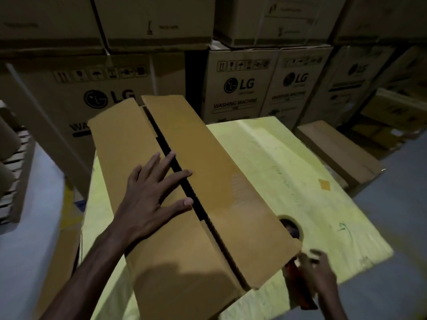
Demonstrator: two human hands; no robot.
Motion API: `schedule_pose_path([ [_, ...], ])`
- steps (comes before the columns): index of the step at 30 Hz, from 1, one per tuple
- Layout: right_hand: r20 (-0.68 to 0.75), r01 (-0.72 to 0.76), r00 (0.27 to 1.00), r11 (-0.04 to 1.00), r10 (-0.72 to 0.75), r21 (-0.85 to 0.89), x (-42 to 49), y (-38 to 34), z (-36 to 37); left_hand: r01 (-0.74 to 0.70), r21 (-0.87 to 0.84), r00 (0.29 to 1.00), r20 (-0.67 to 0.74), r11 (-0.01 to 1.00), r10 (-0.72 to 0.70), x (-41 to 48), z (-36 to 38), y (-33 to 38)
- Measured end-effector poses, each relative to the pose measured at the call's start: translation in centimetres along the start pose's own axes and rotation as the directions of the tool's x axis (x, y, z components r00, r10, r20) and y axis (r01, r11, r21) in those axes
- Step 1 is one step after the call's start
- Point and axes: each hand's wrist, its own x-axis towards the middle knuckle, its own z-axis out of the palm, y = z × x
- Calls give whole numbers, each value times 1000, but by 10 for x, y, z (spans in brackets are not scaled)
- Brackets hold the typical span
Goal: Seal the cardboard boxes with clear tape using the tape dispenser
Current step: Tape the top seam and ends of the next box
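Where the seam (159, 135) gapes, left hand (152, 199): fingers (161, 165) spread flat on the left flap (111, 144).
Right hand (316, 273): blurred, curled round red tape dispenser (300, 292) at near corner.
Cardboard box (231, 181): long axis near-right to far-left, seam up.
Surface: yellow table (300, 169), under box.
Room: stacked LG cartons (240, 86) behind, grey floor (404, 215).

the long cardboard box (215, 172) is lying diagonally and taking up the left half of the yellow table (300, 172). the left hand (152, 195) is lying flat across the dark seam gap (161, 137) at mid-length, blocking a straight run along it. the right hand (317, 273), blurred, is crowding the near right corner. right of the box, the table top is lying open. stacked cartons (240, 86) are walling off the far edge. a low box (335, 148) is flanking the right side.
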Motion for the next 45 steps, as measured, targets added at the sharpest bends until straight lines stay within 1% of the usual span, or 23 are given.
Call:
schedule_pose_path([
  [1,126,7,992,994,7,-109,-3,15,10,7,11,1000,-7,1000,-7,0,1,1],
  [2,191,45,982,978,-6,-203,-9,24,20,8,40,1000,13,999,-9,-1,2,1],
  [3,202,87,979,960,-32,-267,-13,30,27,6,86,998,65,996,-12,0,2,3],
  [5,146,135,985,934,-90,-332,-14,31,33,-10,214,983,183,977,-30,3,6,6],
  [6,114,129,989,925,-94,-356,-12,30,33,-22,257,977,209,966,-33,3,8,6],
  [8,75,107,993,925,-86,-365,-8,26,30,-33,258,977,213,966,-23,5,10,7],
  [11,-5,55,998,971,-58,-233,-1,21,29,-55,230,970,242,972,-2,10,3,6],
  [14,-72,-12,997,999,8,-44,5,15,22,-110,283,969,243,953,40,24,-4,6],
  [17,-102,19,995,993,-7,113,10,6,10,-180,293,958,269,939,100,43,-2,8],
  [20,-97,18,995,971,6,238,14,2,-2,-190,267,973,177,945,146,51,5,17],
  [23,-105,57,994,955,-27,291,14,-7,-17,-115,294,993,53,949,104,47,16,48],
  [27,-179,159,978,929,-103,334,6,-37,-47,-35,303,999,-11,952,40,31,43,92],
  [30,-248,263,951,904,-184,337,8,-61,-71,-7,269,996,-88,963,32,20,47,97],
  [33,-290,349,919,896,-268,276,3,-91,-94,-31,156,991,-125,987,51,15,43,94],
  [36,-305,478,858,860,-413,179,-9,-122,-110,-45,17,989,-138,999,47,16,37,95],
  [37,-303,517,834,845,-462,135,-15,-131,-112,-24,-75,988,-151,997,12,17,33,97],
  [38,-300,563,802,822,-517,87,-21,-140,-112,18,-212,987,-151,977,-51,20,29,100],
  [39,-296,608,763,794,-574,28,-30,-150,-111,74,-382,983,-129,921,-132,23,24,104],
  [41,-285,684,679,724,-676,-88,-49,-167,-106,173,-692,968,-14,701,-252,31,14,112],
  [42,-270,719,634,681,-725,-138,-60,-175,-102,189,-768,959,10,612,-283,34,8,115],
  [43,-245,749,593,637,-767,-182,-71,-183,-97,191,-805,948,3,562,-317,36,3,118],
  [44,-210,781,551,588,-808,-212,-82,-190,-92,189,-821,935,-17,538,-356,38,-2,121],
  [45,-173,804,514,542,-840,-245,-93,-196,-87,189,-820,920,-44,540,-389,40,-7,122],
])
